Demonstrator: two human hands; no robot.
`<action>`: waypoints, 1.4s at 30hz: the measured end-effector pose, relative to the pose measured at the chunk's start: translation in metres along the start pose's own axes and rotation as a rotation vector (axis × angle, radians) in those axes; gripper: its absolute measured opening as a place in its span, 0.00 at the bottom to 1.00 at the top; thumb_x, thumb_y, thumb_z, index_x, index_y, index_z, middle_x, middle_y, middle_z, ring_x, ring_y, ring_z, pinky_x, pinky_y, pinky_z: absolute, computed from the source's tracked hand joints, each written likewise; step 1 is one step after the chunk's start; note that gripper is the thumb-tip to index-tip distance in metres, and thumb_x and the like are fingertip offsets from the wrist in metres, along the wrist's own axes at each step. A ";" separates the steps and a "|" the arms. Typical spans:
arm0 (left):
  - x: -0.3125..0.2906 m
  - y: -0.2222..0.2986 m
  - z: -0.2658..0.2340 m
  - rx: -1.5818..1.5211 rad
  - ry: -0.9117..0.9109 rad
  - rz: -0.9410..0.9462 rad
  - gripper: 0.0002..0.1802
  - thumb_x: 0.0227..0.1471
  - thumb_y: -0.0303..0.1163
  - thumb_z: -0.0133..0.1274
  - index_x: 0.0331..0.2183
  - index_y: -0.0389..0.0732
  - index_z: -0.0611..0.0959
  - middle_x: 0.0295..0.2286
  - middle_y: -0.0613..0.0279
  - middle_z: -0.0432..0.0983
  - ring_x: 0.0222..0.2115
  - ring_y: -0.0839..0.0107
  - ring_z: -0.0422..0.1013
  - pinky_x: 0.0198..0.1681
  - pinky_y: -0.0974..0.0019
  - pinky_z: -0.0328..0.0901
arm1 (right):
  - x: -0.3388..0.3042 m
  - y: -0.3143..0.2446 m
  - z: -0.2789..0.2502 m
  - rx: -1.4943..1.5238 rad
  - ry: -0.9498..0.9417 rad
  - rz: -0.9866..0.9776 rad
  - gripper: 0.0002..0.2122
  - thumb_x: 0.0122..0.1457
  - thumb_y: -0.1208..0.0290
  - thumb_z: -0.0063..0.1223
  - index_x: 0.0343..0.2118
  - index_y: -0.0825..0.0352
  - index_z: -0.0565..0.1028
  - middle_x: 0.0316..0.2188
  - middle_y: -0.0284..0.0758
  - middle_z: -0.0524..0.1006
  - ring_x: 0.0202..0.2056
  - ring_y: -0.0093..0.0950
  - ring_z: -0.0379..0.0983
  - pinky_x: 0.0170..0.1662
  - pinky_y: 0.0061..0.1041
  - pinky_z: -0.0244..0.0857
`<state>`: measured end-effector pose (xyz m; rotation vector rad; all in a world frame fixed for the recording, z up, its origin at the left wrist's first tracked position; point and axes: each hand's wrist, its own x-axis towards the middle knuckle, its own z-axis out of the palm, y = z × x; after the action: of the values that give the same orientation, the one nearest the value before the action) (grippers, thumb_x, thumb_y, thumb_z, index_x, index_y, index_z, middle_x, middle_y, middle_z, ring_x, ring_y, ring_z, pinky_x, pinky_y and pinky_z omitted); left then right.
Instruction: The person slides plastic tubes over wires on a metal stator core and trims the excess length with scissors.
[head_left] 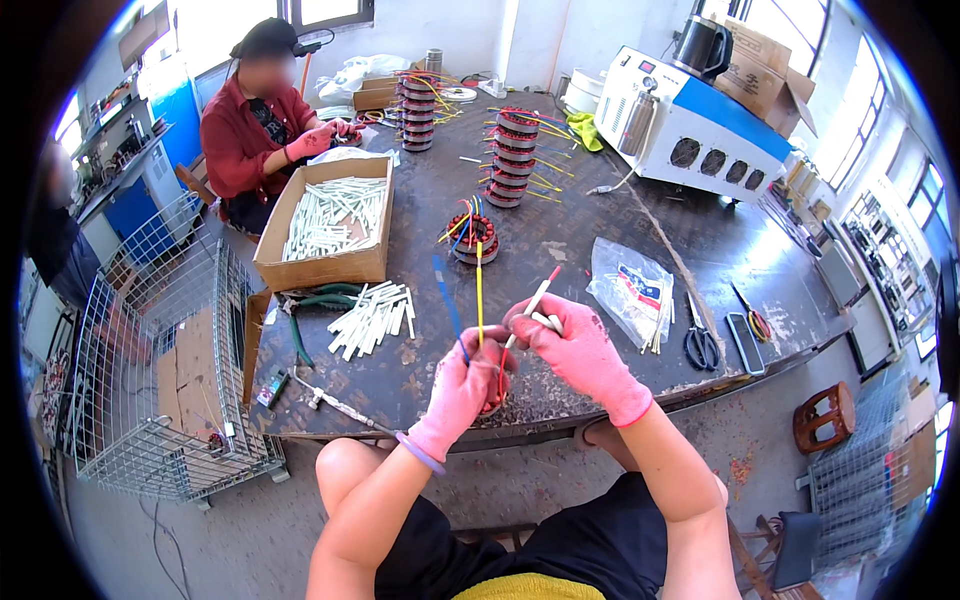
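Clearly, the slim white tube point(537, 298) surrounds a red wire point(554, 273)

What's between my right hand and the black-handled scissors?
The head view shows a clear plastic bag lying there, thin pale tubes at its lower end.

The place was a workshop: a scuffed desk point(570, 215) held stacked coils point(513, 165), pliers point(335, 299) and a boxy machine point(690, 125).

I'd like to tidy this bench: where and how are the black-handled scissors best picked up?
Probably by the black handles, coming from above and the near side: the scissors lie flat, handles toward the person, blades pointing away. The phone lies to their right.
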<state>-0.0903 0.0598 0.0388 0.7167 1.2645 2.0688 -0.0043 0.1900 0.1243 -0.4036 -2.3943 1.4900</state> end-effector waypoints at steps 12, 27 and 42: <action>0.016 0.014 -0.016 0.536 -0.322 0.313 0.11 0.59 0.25 0.48 0.40 0.34 0.84 0.43 0.65 0.67 0.38 0.79 0.68 0.42 0.73 0.66 | -0.029 0.048 0.023 -0.427 -0.065 -0.163 0.09 0.53 0.70 0.56 0.36 0.67 0.75 0.32 0.45 0.77 0.37 0.46 0.75 0.39 0.42 0.69; 0.016 0.008 0.007 0.181 -0.158 -0.011 0.12 0.62 0.30 0.49 0.42 0.33 0.81 0.31 0.63 0.78 0.23 0.82 0.66 0.29 0.76 0.63 | -0.019 0.100 0.030 -0.482 -0.123 -0.181 0.06 0.53 0.71 0.55 0.32 0.66 0.75 0.33 0.42 0.76 0.39 0.43 0.75 0.40 0.40 0.70; 0.010 0.004 -0.001 0.180 -0.147 0.068 0.11 0.63 0.28 0.46 0.40 0.34 0.81 0.29 0.66 0.77 0.23 0.85 0.64 0.28 0.78 0.61 | -0.017 0.106 0.036 -0.646 -0.174 -0.259 0.07 0.53 0.70 0.55 0.33 0.65 0.72 0.35 0.37 0.74 0.39 0.39 0.75 0.39 0.38 0.70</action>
<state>-0.0988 0.0648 0.0432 0.9869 1.3694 1.9321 0.0064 0.1987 0.0119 -0.0836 -2.8961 0.6407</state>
